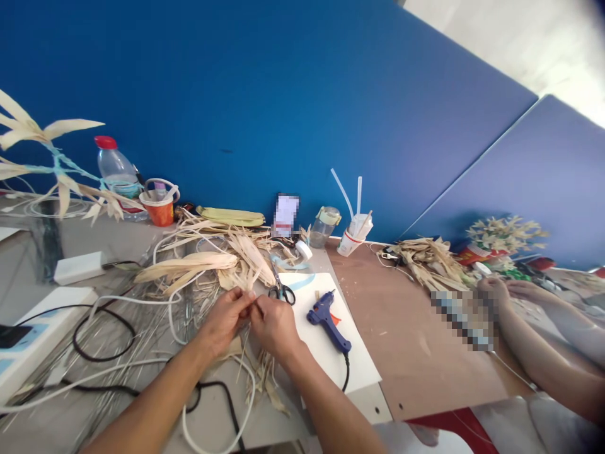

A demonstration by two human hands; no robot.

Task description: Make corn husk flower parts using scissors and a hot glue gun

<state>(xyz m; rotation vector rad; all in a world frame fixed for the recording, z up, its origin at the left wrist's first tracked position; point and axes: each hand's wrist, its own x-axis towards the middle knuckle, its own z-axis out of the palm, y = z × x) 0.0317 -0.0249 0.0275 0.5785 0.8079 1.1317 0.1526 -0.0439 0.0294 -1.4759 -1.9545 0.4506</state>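
Observation:
My left hand (pixel 225 318) and my right hand (pixel 273 325) meet over the table, fingertips pinched together on a thin strip of dried corn husk (pixel 249 305). More husk pieces hang and lie beneath my hands (pixel 262 375). A heap of dried husks (pixel 222 255) sits just beyond my fingers. Black-handled scissors (pixel 282 291) lie right of the heap, at the edge of a white sheet (pixel 326 353). A blue glue gun (pixel 328 320) rests on that sheet, close to my right hand.
White and black cables (pixel 118 328) loop over the left of the table beside a power strip (pixel 33 334). At the back stand a water bottle (pixel 116 173), an orange cup (pixel 159 211), a jar (pixel 325 226) and a cup of glue sticks (pixel 355 230). Another person's arms (pixel 534 334) work at the right near more husks (pixel 432 258).

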